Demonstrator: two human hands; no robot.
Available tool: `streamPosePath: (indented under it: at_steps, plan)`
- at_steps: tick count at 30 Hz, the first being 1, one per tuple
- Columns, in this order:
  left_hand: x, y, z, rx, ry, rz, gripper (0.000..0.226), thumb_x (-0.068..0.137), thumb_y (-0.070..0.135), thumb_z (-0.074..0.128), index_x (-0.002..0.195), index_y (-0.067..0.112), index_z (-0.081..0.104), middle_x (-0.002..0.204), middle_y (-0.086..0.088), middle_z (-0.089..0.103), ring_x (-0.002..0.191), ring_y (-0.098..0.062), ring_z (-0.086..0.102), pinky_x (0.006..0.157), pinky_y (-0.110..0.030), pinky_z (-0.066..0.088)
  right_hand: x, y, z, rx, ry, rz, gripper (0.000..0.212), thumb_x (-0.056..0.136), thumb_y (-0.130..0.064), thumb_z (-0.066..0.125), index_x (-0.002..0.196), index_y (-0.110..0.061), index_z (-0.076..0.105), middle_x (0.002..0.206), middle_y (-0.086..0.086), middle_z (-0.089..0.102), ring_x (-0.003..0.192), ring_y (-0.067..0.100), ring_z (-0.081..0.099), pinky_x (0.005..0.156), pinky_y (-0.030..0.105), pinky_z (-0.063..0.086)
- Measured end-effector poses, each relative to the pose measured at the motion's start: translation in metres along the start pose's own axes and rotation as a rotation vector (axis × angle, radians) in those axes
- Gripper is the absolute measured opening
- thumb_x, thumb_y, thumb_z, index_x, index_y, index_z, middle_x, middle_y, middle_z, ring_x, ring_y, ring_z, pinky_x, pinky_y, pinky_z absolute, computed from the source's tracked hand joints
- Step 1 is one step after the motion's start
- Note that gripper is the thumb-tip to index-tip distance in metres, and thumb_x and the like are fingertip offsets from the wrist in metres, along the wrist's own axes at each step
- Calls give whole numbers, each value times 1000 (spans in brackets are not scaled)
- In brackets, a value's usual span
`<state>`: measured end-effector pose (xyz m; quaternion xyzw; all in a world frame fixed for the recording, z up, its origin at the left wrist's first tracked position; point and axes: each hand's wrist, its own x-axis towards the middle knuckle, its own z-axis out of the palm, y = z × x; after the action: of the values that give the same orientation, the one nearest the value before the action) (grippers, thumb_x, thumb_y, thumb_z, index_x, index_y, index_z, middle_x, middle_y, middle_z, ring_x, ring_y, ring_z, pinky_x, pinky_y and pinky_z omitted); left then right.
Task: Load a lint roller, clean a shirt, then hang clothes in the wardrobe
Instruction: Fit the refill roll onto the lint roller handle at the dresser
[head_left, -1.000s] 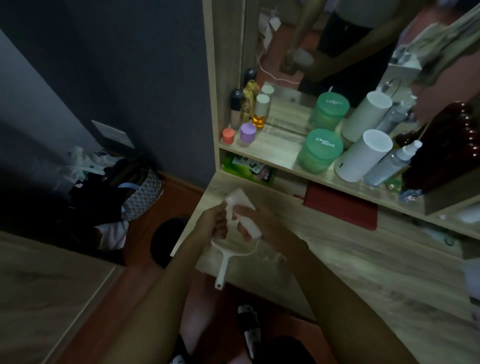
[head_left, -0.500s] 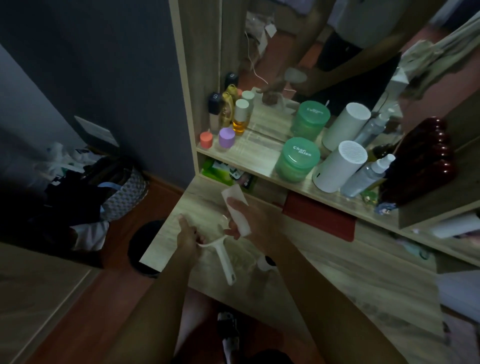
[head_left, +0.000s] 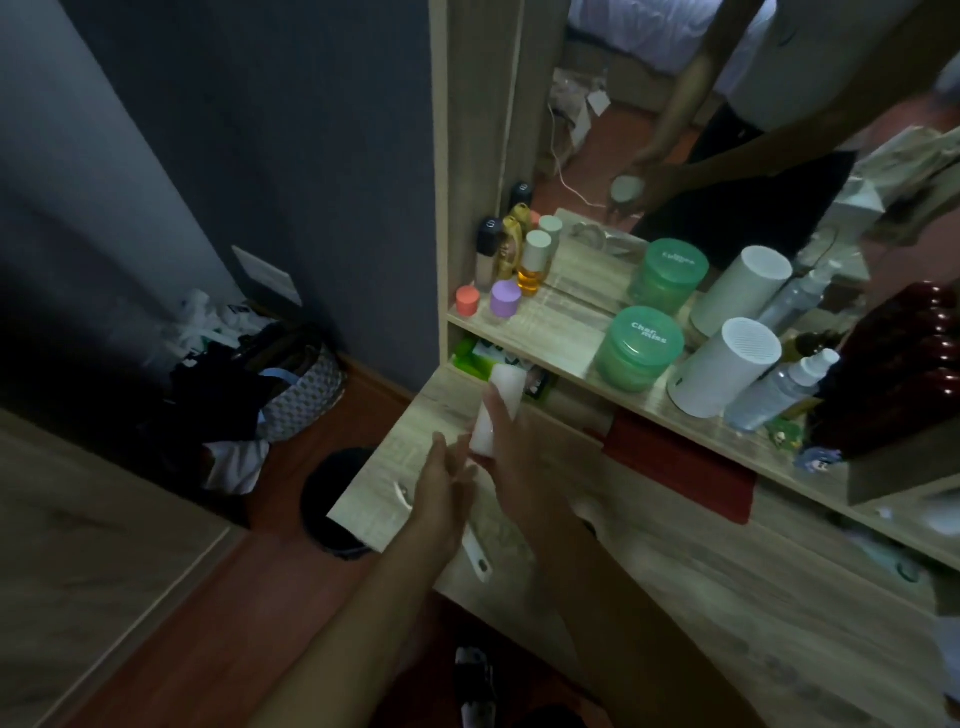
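My right hand (head_left: 519, 467) grips a white lint roll (head_left: 498, 408) and holds it upright above the left end of the wooden desk (head_left: 675, 577). My left hand (head_left: 441, 491) is just below and left of the roll, fingers stretched out and apart, fingertips close to the roll's lower end. The white lint roller handle (head_left: 479, 557) lies flat on the desk, mostly hidden under my left hand. Its bent wire end pokes out to the left of my left hand. No shirt or wardrobe is in view.
A shelf above the desk carries a green jar (head_left: 639, 348), a white cylinder (head_left: 722, 374), a spray bottle (head_left: 779, 389) and small bottles, backed by a mirror. A red flat case (head_left: 680, 467) lies under the shelf. A black bin (head_left: 332, 499) and a bag (head_left: 301, 395) are on the floor.
The left hand let go of the roller handle, which now lies on the desk, and opened toward the roll. The right hand lifted the roll up and away from the handle.
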<state>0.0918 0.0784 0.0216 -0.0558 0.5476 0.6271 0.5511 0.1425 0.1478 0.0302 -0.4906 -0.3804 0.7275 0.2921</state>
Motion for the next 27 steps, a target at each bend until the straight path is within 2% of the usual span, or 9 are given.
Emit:
streamPosePath:
  at_steps: [2,5,7,12,14,17,19,23,27]
  plan:
    - [-9,10,0,-235,-54,-87,48,101,41,33,98,6,65,69,-9,72,62,-15,68,67,-27,55,-6,0,16,-19,39,-58,38,90,-42,61,118,-16,54,89,1,64,80,14,65,77,35,56]
    - [-16,25,-5,-337,-85,-113,41,102,31,35,104,1,63,78,-14,74,64,-20,71,60,-26,58,-11,5,33,-76,58,-141,37,92,-39,60,119,-15,51,95,7,67,84,18,66,72,30,54]
    - [-17,32,-13,-349,-122,-127,36,101,24,37,113,-1,59,89,-17,74,74,-23,72,66,-30,59,-15,10,40,-159,66,-202,45,89,-41,63,124,-18,49,106,4,65,93,19,65,74,28,53]
    - [-21,46,-26,-357,-146,-125,27,97,12,39,108,-5,58,100,-21,67,89,-27,64,80,-35,54,-16,8,38,-235,95,-290,70,85,-27,71,143,-16,33,131,2,49,110,18,57,74,17,47]
    - [-15,47,-31,-382,-97,-131,32,91,3,39,118,-7,53,114,-26,60,97,-32,61,79,-35,56,-15,7,32,-230,134,-349,78,83,-25,73,146,-21,27,140,2,42,118,20,53,81,24,51]
    - [12,37,-45,-395,27,-139,54,84,-15,24,136,-8,39,132,-28,43,108,-38,52,74,-33,58,-9,9,28,-210,124,-289,71,77,-35,74,137,-35,35,140,7,45,117,28,56,86,52,55]
    - [32,27,-48,-333,153,-137,55,86,-18,22,137,-7,37,131,-27,42,111,-38,49,76,-36,57,-8,8,10,-138,108,-236,58,81,-28,73,128,-35,39,132,10,50,112,30,59,82,56,56]
    - [87,2,-59,-12,183,-167,49,91,-9,43,140,-2,37,87,-15,59,86,-29,58,75,-36,50,-7,8,-11,-119,109,-129,50,86,-19,70,127,-23,42,123,11,54,105,27,62,83,50,58]
    - [94,14,-59,398,236,8,44,84,-3,61,127,4,53,108,-13,67,89,-22,59,68,-29,46,-14,10,-26,-100,79,-38,51,87,-22,68,130,-17,42,124,13,55,107,30,63,86,53,56]
